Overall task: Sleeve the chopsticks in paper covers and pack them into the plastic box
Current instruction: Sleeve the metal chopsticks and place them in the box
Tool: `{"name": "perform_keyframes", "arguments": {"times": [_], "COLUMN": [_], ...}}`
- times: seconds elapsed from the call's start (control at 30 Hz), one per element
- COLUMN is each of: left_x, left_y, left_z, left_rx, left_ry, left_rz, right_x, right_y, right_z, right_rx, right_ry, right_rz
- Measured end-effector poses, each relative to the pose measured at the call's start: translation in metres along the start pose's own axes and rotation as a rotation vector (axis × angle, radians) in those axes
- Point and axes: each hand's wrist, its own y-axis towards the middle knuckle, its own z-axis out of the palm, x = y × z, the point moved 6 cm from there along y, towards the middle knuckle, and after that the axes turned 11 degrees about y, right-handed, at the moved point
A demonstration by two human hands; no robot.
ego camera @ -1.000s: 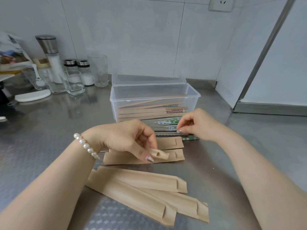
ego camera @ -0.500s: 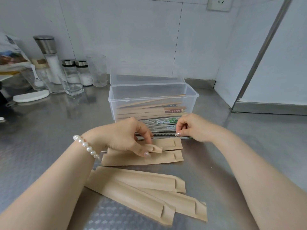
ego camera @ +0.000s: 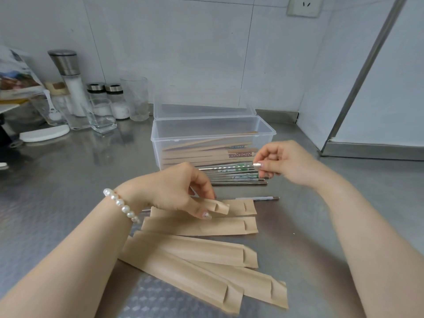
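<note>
**Sleeve in one hand, chopstick in the other**

Low in the frame, loose paper covers (ego camera: 202, 269) lie fanned on the steel desk (ego camera: 309, 249). Just above them, the left hand (ego camera: 174, 191) pinches the open end of one paper cover (ego camera: 220, 206) (its mouth curls up). At centre right, the right hand (ego camera: 284, 160) pinches a chopstick (ego camera: 227, 167) by its end, lifted over the chopstick pile (ego camera: 238, 179). Behind stands the open plastic box (ego camera: 213, 134), holding sleeved pairs.

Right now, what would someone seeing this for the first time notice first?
Probably the two hands at centre: the left hand holds a paper cover open, the right hand pinches a chopstick lifted off the pile. Behind them stands the clear plastic box, partly filled; more covers fan across the near counter.
</note>
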Motion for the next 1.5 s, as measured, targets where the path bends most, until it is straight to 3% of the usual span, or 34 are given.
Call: {"name": "perform_keyframes", "arguments": {"times": [0.27, 0.37, 0.47, 0.57, 0.87, 1.07, 1.17, 1.27, 1.4, 1.5], "left_x": [0.013, 0.015, 0.016, 0.016, 0.013, 0.012, 0.01, 0.01, 0.011, 0.011], "left_y": [0.004, 0.003, 0.002, 0.002, 0.007, 0.006, 0.005, 0.004, 0.003, 0.003], "left_z": [-0.011, -0.016, -0.016, -0.017, -0.012, -0.014, -0.015, -0.017, -0.018, -0.019], "left_rx": [-0.279, -0.349, -0.358, -0.379, -0.374, -0.396, -0.413, -0.436, -0.45, -0.457], "left_ry": [-0.019, 0.027, 0.012, 0.004, -0.055, -0.097, -0.12, -0.141, -0.15, -0.143], "left_rz": [-0.123, -0.164, -0.188, -0.201, -0.158, -0.156, -0.149, -0.142, -0.142, -0.14], "right_x": [0.0, -0.006, -0.02, -0.03, -0.029, -0.027, -0.029, -0.026, -0.019, -0.016], "right_y": [0.005, 0.004, -0.003, -0.012, -0.019, -0.016, -0.01, 0.001, 0.004, 0.001], "right_z": [-0.009, -0.027, -0.051, -0.064, -0.067, -0.063, -0.059, -0.042, -0.009, 0.012], "right_rx": [-0.189, -0.404, -0.696, -0.874, -0.963, -0.937, -0.85, -0.578, -0.173, 0.025], "right_ry": [0.728, 0.922, 0.986, 1.044, 0.983, 0.938, 0.911, 0.876, 0.647, 0.523], "right_rz": [-0.065, -0.101, -0.087, -0.033, -0.03, -0.038, -0.023, 0.066, 0.172, 0.198]}}
